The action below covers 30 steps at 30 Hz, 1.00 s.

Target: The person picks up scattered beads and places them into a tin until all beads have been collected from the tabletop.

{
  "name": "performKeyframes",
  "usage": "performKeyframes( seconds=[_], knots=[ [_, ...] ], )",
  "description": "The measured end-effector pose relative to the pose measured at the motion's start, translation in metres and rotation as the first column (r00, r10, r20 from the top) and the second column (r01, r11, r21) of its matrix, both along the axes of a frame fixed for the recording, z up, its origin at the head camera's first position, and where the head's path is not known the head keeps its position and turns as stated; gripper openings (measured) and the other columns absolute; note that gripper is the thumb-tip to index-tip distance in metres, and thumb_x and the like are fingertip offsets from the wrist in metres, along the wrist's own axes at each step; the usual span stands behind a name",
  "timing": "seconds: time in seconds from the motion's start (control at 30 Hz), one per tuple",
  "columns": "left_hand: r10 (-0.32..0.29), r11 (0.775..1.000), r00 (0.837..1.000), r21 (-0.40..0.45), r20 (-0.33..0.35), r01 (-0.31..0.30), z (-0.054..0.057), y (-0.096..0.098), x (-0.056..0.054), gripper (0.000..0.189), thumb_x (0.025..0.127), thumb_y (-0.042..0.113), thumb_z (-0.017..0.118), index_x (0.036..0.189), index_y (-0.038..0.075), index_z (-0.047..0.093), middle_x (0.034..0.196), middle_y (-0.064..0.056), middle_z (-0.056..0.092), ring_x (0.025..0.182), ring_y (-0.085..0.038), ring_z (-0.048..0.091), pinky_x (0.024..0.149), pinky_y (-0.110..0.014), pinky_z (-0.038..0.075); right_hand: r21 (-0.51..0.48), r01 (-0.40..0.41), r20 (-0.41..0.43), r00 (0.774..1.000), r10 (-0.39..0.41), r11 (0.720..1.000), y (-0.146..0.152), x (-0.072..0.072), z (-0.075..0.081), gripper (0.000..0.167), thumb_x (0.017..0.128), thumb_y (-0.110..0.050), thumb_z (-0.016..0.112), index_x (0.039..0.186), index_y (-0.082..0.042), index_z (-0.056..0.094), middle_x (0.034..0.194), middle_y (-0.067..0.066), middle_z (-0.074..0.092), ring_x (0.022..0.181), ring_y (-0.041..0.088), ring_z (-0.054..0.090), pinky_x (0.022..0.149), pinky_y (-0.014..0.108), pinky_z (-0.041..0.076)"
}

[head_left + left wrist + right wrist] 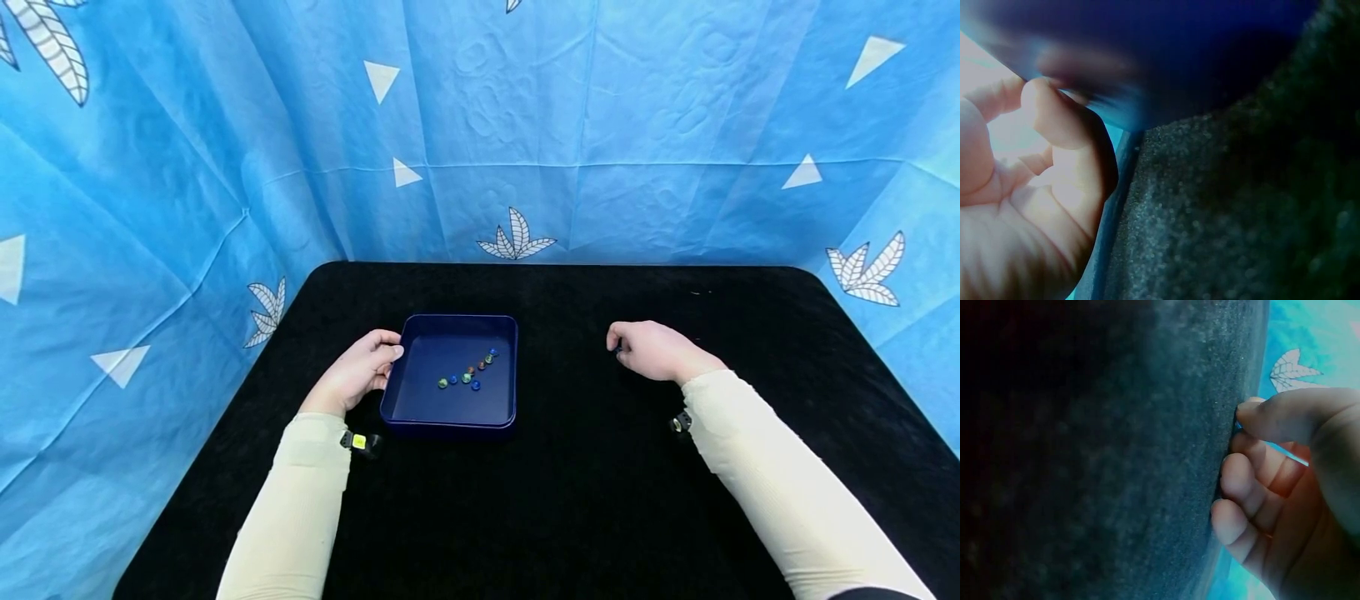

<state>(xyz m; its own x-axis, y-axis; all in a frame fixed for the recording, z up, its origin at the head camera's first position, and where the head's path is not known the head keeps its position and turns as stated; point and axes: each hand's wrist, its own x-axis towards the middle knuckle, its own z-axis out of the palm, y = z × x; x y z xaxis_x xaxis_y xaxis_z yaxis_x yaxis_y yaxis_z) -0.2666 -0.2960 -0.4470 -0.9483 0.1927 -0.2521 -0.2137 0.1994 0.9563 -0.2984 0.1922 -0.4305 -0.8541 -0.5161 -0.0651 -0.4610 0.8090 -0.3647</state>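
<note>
My left hand (357,372) grips the left side of a dark blue square tray (420,423), thumb at the rim. In the left wrist view the tray (1210,56) fills the top, with the thumb and a finger of my left hand (1041,187) at its wall. Several small glass marbles (467,378), in blue, green and reddish tones, lie in a loose slanting line on the tray floor. Off to the tray's right, my right hand (654,348) is low over the black cloth, its thumb and forefinger pinching a small dark blue marble (618,351), mostly hidden by the fingers.
A black cloth-covered table (585,500) lies under both hands. Blue curtains (637,125) with white leaf and triangle prints hang behind the table and along its sides. Tiny pale specks (701,292) show on the cloth beyond my right hand.
</note>
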Motion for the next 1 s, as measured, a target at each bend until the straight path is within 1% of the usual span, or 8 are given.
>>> performKeyframes(
  seconds=[0.17, 0.37, 0.57, 0.87, 1.0],
  knots=[
    [-0.001, 1.0, 1.0, -0.007, -0.003, 0.001, 0.001, 0.0, 0.0, 0.045, 0.105, 0.02, 0.054, 0.14, -0.003, 0.038, 0.096, -0.008, 0.057, 0.067, -0.011, 0.053, 0.06, -0.027, 0.052, 0.0, 0.016, -0.022, 1.0, -0.016, 1.0, 0.003, -0.002, -0.001, 0.015, 0.091, -0.005, 0.062, 0.103, -0.013, 0.065, 0.083, -0.002, 0.061, 0.071, 0.017, 0.053, 0.072, 0.043, 0.047],
    [-0.003, 1.0, 1.0, -0.005, 0.002, 0.003, 0.002, 0.001, 0.001, 0.046, 0.105, 0.019, 0.053, 0.141, -0.004, 0.036, 0.099, -0.009, 0.057, 0.068, -0.01, 0.054, 0.06, -0.027, 0.052, -0.002, 0.03, -0.005, 1.0, -0.03, 1.0, 0.002, -0.003, 0.0, 0.012, 0.094, -0.011, 0.064, 0.106, -0.013, 0.065, 0.08, -0.002, 0.056, 0.068, 0.016, 0.05, 0.069, 0.04, 0.044],
    [0.001, 1.0, 1.0, -0.009, -0.001, -0.001, 0.001, 0.001, 0.001, 0.044, 0.105, 0.019, 0.053, 0.139, -0.003, 0.037, 0.098, -0.008, 0.057, 0.068, -0.011, 0.054, 0.06, -0.027, 0.051, -0.017, 0.037, -0.002, 0.999, -0.037, 0.999, -0.002, -0.002, 0.002, 0.012, 0.095, -0.013, 0.064, 0.107, -0.015, 0.064, 0.081, -0.002, 0.056, 0.067, 0.016, 0.049, 0.068, 0.039, 0.043],
    [0.004, 1.0, 1.0, -0.009, 0.001, -0.004, 0.001, 0.001, 0.001, 0.044, 0.105, 0.02, 0.054, 0.139, -0.003, 0.037, 0.097, -0.007, 0.057, 0.068, -0.01, 0.053, 0.06, -0.027, 0.051, -0.098, 0.029, -0.102, 0.994, -0.039, 0.995, -0.013, -0.001, 0.007, 0.008, 0.092, -0.015, 0.066, 0.099, -0.017, 0.064, 0.079, -0.006, 0.059, 0.07, 0.014, 0.054, 0.071, 0.038, 0.045],
    [0.009, 1.0, 1.0, -0.009, -0.001, -0.009, 0.001, 0.002, 0.001, 0.043, 0.105, 0.02, 0.054, 0.138, -0.002, 0.038, 0.095, -0.007, 0.056, 0.067, -0.01, 0.053, 0.059, -0.026, 0.05, -0.123, 0.023, -0.114, 0.993, -0.037, 0.992, -0.018, 0.001, 0.012, 0.008, 0.091, -0.016, 0.067, 0.098, -0.019, 0.063, 0.078, -0.007, 0.06, 0.069, 0.013, 0.054, 0.071, 0.037, 0.046]
  ],
)
